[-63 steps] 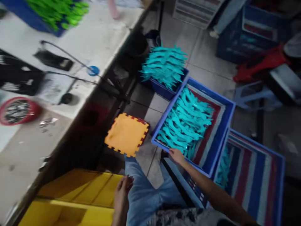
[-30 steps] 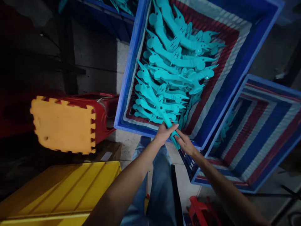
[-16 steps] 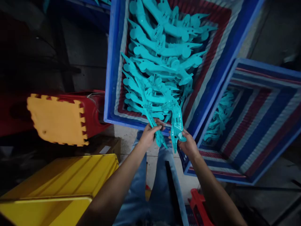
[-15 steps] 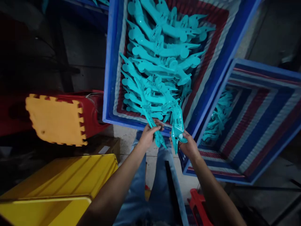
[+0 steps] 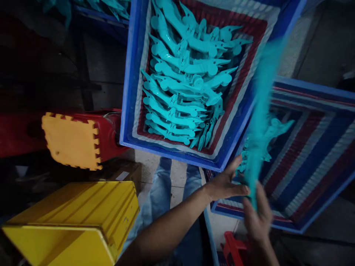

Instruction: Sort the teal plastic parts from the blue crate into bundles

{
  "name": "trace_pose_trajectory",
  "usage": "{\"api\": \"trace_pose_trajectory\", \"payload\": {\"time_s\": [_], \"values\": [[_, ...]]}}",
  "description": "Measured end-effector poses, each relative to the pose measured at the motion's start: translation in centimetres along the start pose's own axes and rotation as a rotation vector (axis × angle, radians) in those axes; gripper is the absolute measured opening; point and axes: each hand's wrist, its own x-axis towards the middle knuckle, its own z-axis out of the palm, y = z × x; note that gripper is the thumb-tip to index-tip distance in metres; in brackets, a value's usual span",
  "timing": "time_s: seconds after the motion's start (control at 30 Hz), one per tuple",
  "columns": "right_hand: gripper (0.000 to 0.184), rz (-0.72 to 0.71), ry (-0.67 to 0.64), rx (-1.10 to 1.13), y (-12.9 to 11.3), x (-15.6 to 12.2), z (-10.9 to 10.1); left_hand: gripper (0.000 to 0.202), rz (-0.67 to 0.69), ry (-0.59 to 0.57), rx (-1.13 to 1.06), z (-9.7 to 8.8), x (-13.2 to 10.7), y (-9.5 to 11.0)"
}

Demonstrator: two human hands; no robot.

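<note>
A blue crate [image 5: 127, 92] lined with striped cloth holds several teal plastic parts [image 5: 177, 85] laid in rows. To its right a second striped-lined blue crate [image 5: 310, 85] holds a small heap of the same parts [image 5: 273, 129]. My right hand [image 5: 257, 220] grips the lower end of a long teal part [image 5: 259, 111], which is motion-blurred and stands up over the second crate's near-left corner. My left hand [image 5: 226, 184] is beside it with fingers spread, holding nothing, its fingertips close to the part.
A yellow crate [image 5: 83, 218] sits at the lower left. An orange foam mat [image 5: 70, 140] lies on a red stool [image 5: 111, 129] left of the first crate. My jeans-clad legs [image 5: 161, 192] are below it. Another blue crate with teal parts [image 5: 108, 5] is at the top left.
Both hands have moved right, from the first crate's near edge to over the second crate. The left hand no longer holds a part. The right hand swings its teal part upright.
</note>
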Motion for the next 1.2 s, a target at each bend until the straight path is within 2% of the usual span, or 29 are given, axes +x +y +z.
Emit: {"api": "trace_pose_trajectory", "payload": {"time_s": [0.07,0.13,0.17,0.23,0.3,0.37,0.47,0.57,0.63,0.7,0.8,0.9,1.07,1.13,1.2], "values": [[0.045,-0.125,-0.107,0.058,0.7,2.7,3.4,0.065,0.041,0.281,-0.021,-1.5,-0.2,1.0],[0.045,-0.203,-0.233,0.103,1.8,7.1,7.5,0.037,0.109,0.641,0.004,-4.7,-0.9,2.1],[0.046,-0.204,-0.235,0.067,2.4,9.9,9.7,0.031,0.149,0.791,0.017,-6.7,-1.3,2.6],[0.046,-0.237,-0.126,-0.196,3.5,15.7,14.2,0.03,0.219,0.993,0.039,-10.4,-2.4,3.2],[0.053,-0.343,-0.213,-0.487,4.6,21.3,18.4,0.031,0.272,1.112,0.052,-13.2,-3.5,3.4],[0.063,-0.43,-0.304,-0.709,5.3,25.8,21.6,0.03,0.302,1.17,0.072,-14.9,-4.3,3.4],[0.065,-0.472,-0.392,-0.873,5.7,29.2,23.8,0.03,0.325,1.208,0.098,-16.1,-4.5,3.2],[0.069,-0.45,-0.526,-0.77,4.9,28.5,22.7,0.027,0.37,1.237,0.084,-17.1,-3.5,3.1],[0.07,-0.402,-0.646,-0.527,3.7,26.0,20.9,0.029,0.388,1.22,0.075,-17.7,-2.2,3.2],[0.062,-0.295,-0.687,-0.21,2.2,22.7,19.1,0.037,0.4,1.167,0.067,-17.6,-1.0,3.4],[0.054,-0.107,-0.606,0.149,0.2,17.6,16.7,0.043,0.387,1.037,0.039,-16.1,-0.1,4.2],[0.05,0.033,-0.54,0.307,-1.0,13.7,14.7,0.04,0.317,0.925,0.05,-13.4,-1.1,5.0],[0.051,0.281,-0.345,0.635,-1.9,9.5,10.8,0.033,0.278,0.764,0.105,-8.7,-4.2,5.5],[0.055,0.328,-0.233,0.758,-2.1,8.3,8.8,0.032,0.291,0.697,0.066,-7.0,-4.6,5.3],[0.057,0.316,-0.12,0.777,-2.0,7.1,6.1,0.032,0.285,0.636,0.063,-5.1,-4.1,4.8]]}}
